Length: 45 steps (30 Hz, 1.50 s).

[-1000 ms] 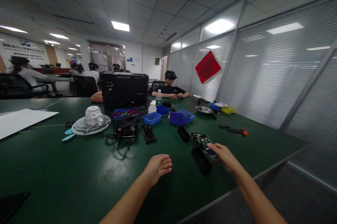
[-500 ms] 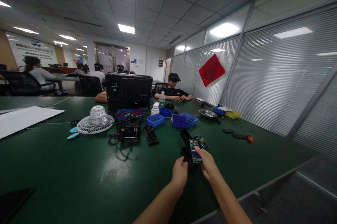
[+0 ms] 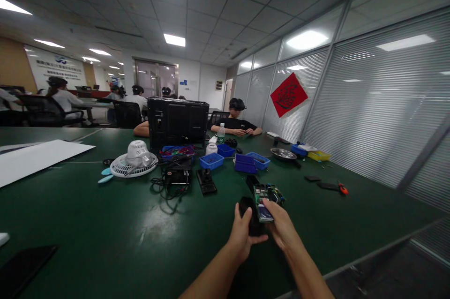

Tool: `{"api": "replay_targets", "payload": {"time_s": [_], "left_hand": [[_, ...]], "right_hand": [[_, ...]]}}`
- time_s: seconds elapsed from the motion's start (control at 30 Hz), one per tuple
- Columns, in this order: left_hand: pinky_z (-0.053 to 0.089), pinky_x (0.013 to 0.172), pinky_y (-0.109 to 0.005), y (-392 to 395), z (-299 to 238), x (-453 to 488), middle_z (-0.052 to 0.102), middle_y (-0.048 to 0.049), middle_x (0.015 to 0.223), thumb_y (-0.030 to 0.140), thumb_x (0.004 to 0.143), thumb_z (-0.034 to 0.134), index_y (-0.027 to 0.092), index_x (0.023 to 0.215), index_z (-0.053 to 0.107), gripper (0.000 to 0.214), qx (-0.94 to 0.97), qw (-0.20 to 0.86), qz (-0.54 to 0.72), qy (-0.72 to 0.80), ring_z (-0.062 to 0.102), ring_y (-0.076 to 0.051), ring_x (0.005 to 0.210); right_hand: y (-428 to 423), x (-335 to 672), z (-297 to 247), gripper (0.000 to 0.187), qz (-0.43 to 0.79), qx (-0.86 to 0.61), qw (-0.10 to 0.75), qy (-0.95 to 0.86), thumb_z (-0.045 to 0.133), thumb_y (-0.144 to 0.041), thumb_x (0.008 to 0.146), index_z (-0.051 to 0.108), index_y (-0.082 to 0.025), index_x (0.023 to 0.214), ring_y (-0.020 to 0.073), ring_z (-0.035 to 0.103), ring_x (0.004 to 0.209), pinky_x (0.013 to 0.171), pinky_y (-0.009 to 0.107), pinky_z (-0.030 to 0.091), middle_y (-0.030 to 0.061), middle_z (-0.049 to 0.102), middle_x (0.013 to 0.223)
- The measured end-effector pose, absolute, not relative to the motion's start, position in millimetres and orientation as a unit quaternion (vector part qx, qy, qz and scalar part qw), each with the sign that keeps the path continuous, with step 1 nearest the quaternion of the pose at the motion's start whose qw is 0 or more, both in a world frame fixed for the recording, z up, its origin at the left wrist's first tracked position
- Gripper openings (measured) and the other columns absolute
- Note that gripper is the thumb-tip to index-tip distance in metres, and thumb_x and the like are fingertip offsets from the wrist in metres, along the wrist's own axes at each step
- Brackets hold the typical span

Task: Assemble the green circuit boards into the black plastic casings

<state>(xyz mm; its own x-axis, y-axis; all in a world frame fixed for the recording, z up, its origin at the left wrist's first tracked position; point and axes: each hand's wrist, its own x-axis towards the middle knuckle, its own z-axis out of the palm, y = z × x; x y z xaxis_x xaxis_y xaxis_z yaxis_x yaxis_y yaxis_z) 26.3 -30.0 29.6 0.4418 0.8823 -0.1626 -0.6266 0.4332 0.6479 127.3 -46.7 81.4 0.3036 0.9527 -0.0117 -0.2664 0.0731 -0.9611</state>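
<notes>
Wall sign [image 3: 55,67], upper left, is showing characters too blurry to read; red poster [image 3: 288,94], upper right, is carrying black lettering, also illegible. Circuit board [image 3: 267,194] is sitting right of lower center: green, packed with components, dark bluish panel at its near end. Right hand [image 3: 283,229] is pinching that end. Left hand [image 3: 242,239] is gripping a black case [image 3: 253,220] just beside it; a second ago that hand was hovering empty.
</notes>
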Motion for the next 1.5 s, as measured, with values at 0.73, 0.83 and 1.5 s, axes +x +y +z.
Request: {"api": "replay_targets", "payload": {"time_s": [0.73, 0.83, 1.5], "left_hand": [[0.046, 0.078, -0.031, -28, 30, 22, 0.050, -0.0082, 0.127, 0.043, 0.070, 0.062, 0.032, 0.133, 0.025, 0.074, 0.282, 0.757, 0.522, 0.273, 0.054, -0.022, 0.107], [0.046, 0.080, -0.029, -29, 34, 20, 0.050, -0.0086, 0.126, 0.042, 0.066, 0.066, 0.030, 0.132, 0.027, 0.078, 0.275, 0.747, 0.531, 0.290, 0.053, -0.022, 0.108], [0.046, 0.083, -0.028, -26, 31, 18, 0.057, -0.0092, 0.116, 0.043, 0.074, 0.060, 0.025, 0.125, 0.037, 0.059, 0.256, 0.745, 0.573, 0.226, 0.056, -0.020, 0.103]], "right_hand": [[-50, 105, 88, 0.048, 0.076, -0.749, 0.234, -0.615, 0.026, -0.037, 0.088, 0.039, -0.011, 0.126, 0.0230, 0.055, 0.103, 0.081, 0.028, 0.040, 0.0159, 0.055, 0.115], [-50, 104, 92, 0.048, 0.088, -0.748, 0.212, -0.623, 0.026, -0.032, 0.088, 0.039, -0.010, 0.128, 0.0223, 0.052, 0.108, 0.087, 0.028, 0.037, 0.0159, 0.054, 0.118], [-55, 77, 78, 0.043, -0.025, -0.751, 0.288, -0.594, 0.027, -0.037, 0.088, 0.053, -0.016, 0.115, 0.0240, 0.050, 0.100, 0.084, 0.031, 0.038, 0.0102, 0.059, 0.109]]}}
